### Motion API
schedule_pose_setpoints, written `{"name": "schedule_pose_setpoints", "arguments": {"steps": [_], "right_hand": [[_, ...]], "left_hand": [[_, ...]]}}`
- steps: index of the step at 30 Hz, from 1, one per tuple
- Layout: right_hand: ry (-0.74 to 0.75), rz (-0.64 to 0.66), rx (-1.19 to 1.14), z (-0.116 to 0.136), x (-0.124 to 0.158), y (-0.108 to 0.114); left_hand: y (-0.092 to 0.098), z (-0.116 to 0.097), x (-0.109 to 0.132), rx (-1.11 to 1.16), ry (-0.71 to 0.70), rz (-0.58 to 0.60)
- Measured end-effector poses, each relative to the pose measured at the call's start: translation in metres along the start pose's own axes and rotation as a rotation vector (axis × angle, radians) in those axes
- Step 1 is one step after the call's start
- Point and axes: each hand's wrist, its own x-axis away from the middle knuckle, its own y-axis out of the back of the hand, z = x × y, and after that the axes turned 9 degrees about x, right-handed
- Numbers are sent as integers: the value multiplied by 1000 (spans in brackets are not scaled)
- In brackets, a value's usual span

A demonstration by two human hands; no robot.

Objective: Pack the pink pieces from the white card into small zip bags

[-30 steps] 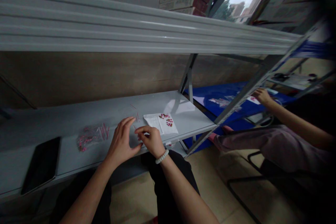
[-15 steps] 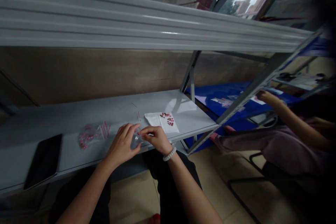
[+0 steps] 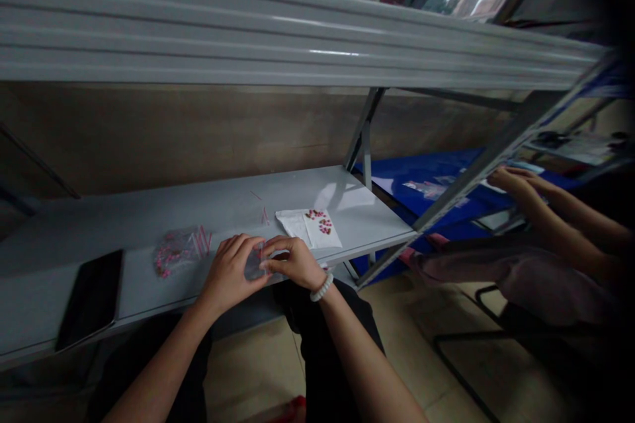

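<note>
Two grips, L hand (image 3: 231,269) & R hand (image 3: 292,263), closed on small clear plastic bag (image 3: 254,264), creased & shiny.

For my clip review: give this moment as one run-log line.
left hand: holds clear bag | right hand: holds same bag | nearby: pink-filled bag, white paper

**Glossy plastic over matt painted metal**
A clear, glossy plastic bag (image 3: 254,266) shines above the smooth grey painted-metal shelf (image 3: 213,205); just beside it lies a matt white paper sheet (image 3: 290,225).
</note>
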Motion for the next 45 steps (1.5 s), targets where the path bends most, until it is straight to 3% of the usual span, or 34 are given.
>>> {"name": "schedule_pose_setpoints", "arguments": {"steps": [7, 12, 18, 24, 30, 36, 45], "right_hand": [[51, 33, 103, 7, 0, 3], [72, 20, 150, 10, -1, 1], [132, -82, 230, 6, -2, -1], [147, -95, 111, 1, -3, -3], [18, 54, -38, -3, -1, -7], [74, 147, -109, 4, -1, -3], [25, 36, 18, 3, 1, 0]], "left_hand": [[7, 2, 3, -33, -45, 51], [7, 4, 3, -57, -72, 12], [5, 5, 3, -9, -19, -20], [5, 6, 2, 54, 15, 3], [5, 7, 1, 96, 41, 15], [6, 7, 1, 190, 70, 36], [8, 5, -5, 261, 58, 21]]}}
